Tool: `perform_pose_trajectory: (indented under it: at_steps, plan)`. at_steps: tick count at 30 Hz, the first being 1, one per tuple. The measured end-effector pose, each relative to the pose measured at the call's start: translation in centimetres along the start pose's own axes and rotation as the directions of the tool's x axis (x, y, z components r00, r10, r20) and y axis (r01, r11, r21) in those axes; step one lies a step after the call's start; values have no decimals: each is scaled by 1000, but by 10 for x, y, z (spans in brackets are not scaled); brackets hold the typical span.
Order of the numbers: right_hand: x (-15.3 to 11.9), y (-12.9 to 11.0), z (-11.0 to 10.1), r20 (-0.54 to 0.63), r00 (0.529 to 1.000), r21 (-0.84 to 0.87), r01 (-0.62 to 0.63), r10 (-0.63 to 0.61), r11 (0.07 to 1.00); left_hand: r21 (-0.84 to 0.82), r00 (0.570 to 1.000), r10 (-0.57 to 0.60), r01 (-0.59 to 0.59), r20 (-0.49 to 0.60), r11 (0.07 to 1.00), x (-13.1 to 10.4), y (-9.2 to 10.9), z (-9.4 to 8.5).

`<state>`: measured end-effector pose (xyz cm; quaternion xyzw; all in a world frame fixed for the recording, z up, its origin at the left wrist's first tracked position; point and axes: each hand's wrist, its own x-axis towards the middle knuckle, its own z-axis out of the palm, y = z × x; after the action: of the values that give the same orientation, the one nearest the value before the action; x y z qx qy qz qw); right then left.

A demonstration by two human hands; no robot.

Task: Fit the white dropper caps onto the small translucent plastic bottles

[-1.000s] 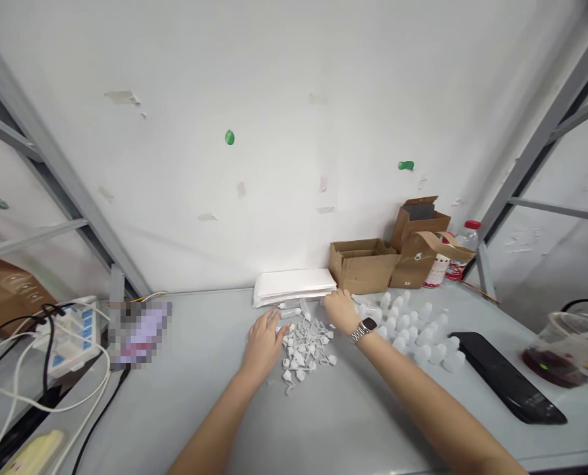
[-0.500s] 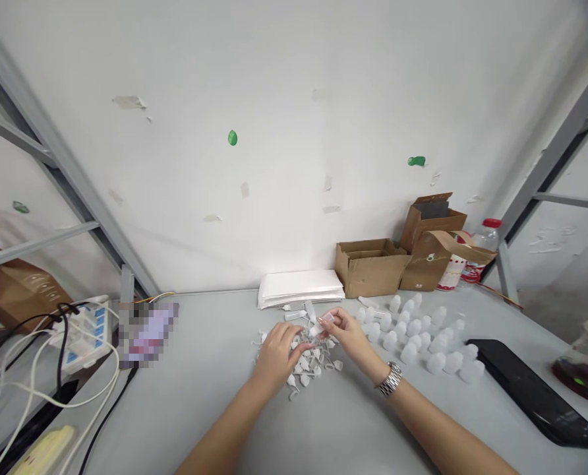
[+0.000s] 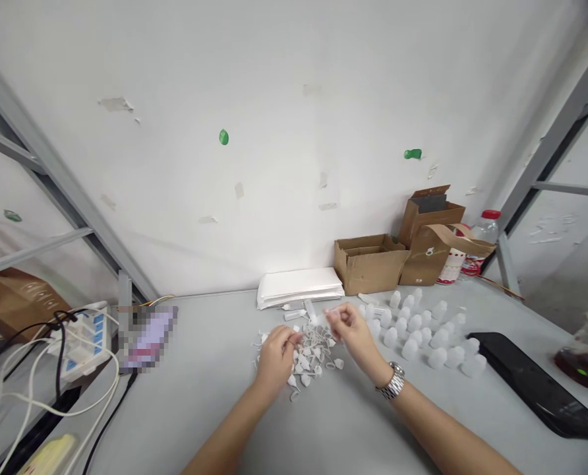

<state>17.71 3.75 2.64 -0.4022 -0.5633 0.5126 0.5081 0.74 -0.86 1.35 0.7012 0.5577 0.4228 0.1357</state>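
Note:
My left hand (image 3: pixel 275 359) is at the left side of a loose pile of small white plastic caps with thin curled tails (image 3: pixel 304 363). Its thumb and fingers are pinched together, and what they hold, if anything, is too small to make out. Over the far right side of the pile, my right hand (image 3: pixel 352 332) pinches a small translucent plastic piece (image 3: pixel 325 316), partly hidden by the fingers. Just behind the pile lie several clear plastic tubes (image 3: pixel 294 315). To the right of my right hand stand several small frosted white bottles (image 3: pixel 414 322) in a loose group.
White padded envelopes (image 3: pixel 298 285), a cardboard box (image 3: pixel 373 267) and brown paper bags (image 3: pixel 425 254) line the wall. A long black object (image 3: pixel 531 382) and a jug of dark liquid (image 3: pixel 585 356) are at right. At left are a blurred-out phone (image 3: pixel 150 336) and a power strip (image 3: pixel 86 343) with cables.
My left fingers have drawn together into a pinch. My right hand has turned slightly and moved a little right, away from the left hand. The view has shifted slightly.

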Motion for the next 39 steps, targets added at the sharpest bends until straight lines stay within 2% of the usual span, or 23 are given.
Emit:
perform_pose_trajectory:
  at_steps: [3, 5, 8, 11, 14, 18, 20, 23, 25, 30, 35, 39]
  plan:
    - [2, -1, 0, -12, 1000, 45, -10, 10, 999, -84, 994, -113, 113, 10, 990, 1, -4, 1]
    - [0, 0, 2, 26, 999, 73, -34, 32, 997, -54, 996, -93, 92, -6, 994, 1, -7, 1]
    - [-5, 2, 8, 92, 993, 92, -86, 77, 992, 82, 996, 71, -66, -54, 994, -1, -7, -1]
    - [-10, 2, 13, 130, 984, 84, -132, 120, 988, 214, 966, 256, -242, -38, 946, -3, -6, -4]
    - [-12, 4, 16, 158, 977, 66, -157, 145, 985, 270, 941, 338, -324, -6, 907, -4, -4, -5]
    - [-13, 10, 15, 208, 968, -1, -144, 141, 990, 218, 962, 273, -271, 22, 938, -5, -2, -3]
    - [-14, 11, 12, 235, 970, -46, -57, 66, 997, 159, 980, 190, -196, 55, 967, -5, -2, -3]
    - [-15, 10, 6, 278, 956, -165, 140, -90, 976, 61, 992, 75, -81, 98, 995, -4, 0, -3]
    - [-14, 8, 3, 301, 945, -234, 201, -126, 951, 36, 995, 39, -42, 94, 998, -4, 0, -3]
    - [-12, 7, 2, 346, 938, -230, 111, -26, 967, 84, 997, 42, -47, 60, 995, -4, 0, -4]
    - [-15, 0, 3, 321, 936, -302, 244, -142, 922, 53, 1000, -7, 6, 16, 999, -5, -2, -3]
    - [-15, -1, 4, 376, 916, -357, 285, -142, 890, 95, 998, 55, -57, 29, 994, -5, -2, -3]
